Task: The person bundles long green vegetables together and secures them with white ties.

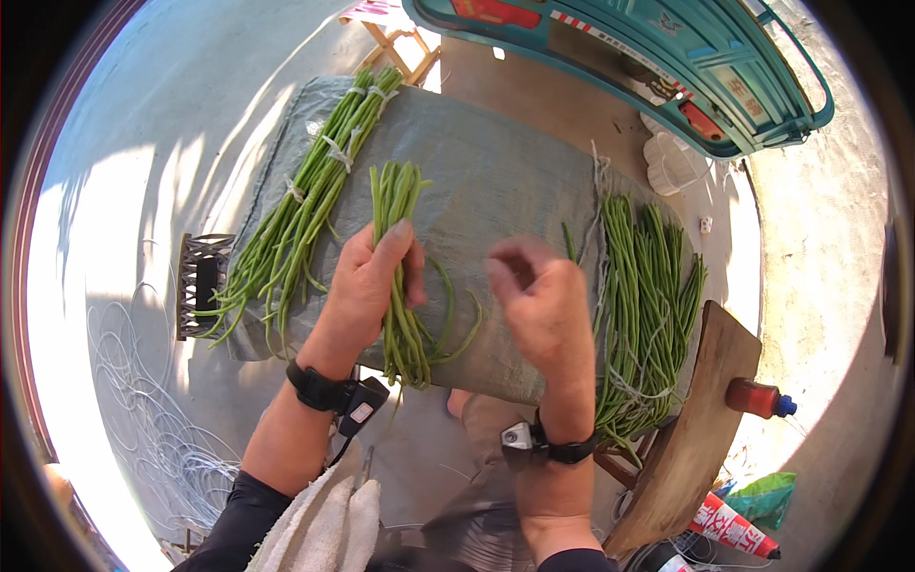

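Observation:
My left hand (382, 275) grips a small bunch of yardlong beans (397, 189) upright, thumb across the stems. The lower ends hang below the fist, and a couple of loose beans curl out to the right. To the right, my right hand (543, 300) is raised over the grey woven sheet (486, 171), blurred, fingers curled with a gap to the thumb and nothing visible in them. Bundles of beans tied with white strips (322, 171) lie on the sheet's left side. A larger pile of beans (643, 300) lies at the right.
Beyond the sheet stands a teal cargo vehicle's tailgate (686, 64). A wooden board (693, 422) is at the right, beside a red bottle with a blue cap (761, 398). Tangled white strapping (157, 436) covers the floor at left. A red and white cone (733, 525) lies at lower right.

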`<state>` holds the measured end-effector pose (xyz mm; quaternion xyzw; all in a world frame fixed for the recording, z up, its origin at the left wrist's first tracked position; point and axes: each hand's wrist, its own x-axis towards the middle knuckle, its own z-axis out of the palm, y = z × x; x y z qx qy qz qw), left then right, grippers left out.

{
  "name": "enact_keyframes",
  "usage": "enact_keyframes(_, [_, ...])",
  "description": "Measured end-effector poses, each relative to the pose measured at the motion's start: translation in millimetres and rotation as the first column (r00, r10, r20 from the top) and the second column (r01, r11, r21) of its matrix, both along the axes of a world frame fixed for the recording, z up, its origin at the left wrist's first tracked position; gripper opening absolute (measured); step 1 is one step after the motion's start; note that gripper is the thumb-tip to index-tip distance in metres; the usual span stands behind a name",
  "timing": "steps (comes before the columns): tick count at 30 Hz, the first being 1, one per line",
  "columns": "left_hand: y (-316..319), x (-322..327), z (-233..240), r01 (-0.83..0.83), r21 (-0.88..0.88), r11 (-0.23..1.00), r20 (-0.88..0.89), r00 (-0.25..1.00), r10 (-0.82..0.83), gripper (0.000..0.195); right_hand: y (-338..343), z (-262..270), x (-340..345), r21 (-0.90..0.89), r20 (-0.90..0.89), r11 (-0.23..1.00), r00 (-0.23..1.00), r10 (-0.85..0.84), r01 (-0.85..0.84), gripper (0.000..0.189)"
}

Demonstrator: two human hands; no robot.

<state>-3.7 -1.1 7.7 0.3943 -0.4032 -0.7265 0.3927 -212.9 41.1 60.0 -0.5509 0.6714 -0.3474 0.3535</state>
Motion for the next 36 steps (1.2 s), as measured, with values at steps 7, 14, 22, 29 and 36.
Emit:
enact_keyframes(7, [-2,-6,2,0.031,0.276,0.961,-0.405,0.91,0.087,0.034,24,-50,-104,-0.059,-0.586,0.915,0.727,-0.356,0.4,0.015])
enact_keyframes(14, [1,1,5,0.182,0.282,0.942,-0.613,0.789,0.031,0.034,26,-64,-106,0.097,-0.587,0.925,0.772,-0.244,0.367,0.019])
enact_keyframes(22, [3,-4,8,0.235,0.249,0.939,-0.636,0.772,-0.025,0.033,12,-9,-59,0.128,0.215,0.947,0.924,-0.317,0.295,0.013])
enact_keyframes(29, [8,-14,4,0.122,0.19,0.974,-0.38,0.924,-0.041,0.031,5,-1,23,0.091,0.594,0.991,0.794,-0.129,0.093,0.013])
enact_keyframes(36, [11,-22,15,0.039,0.242,0.97,-0.323,0.945,0.042,0.031,7,4,42,0.128,0.556,0.991,0.826,-0.094,0.026,0.01])
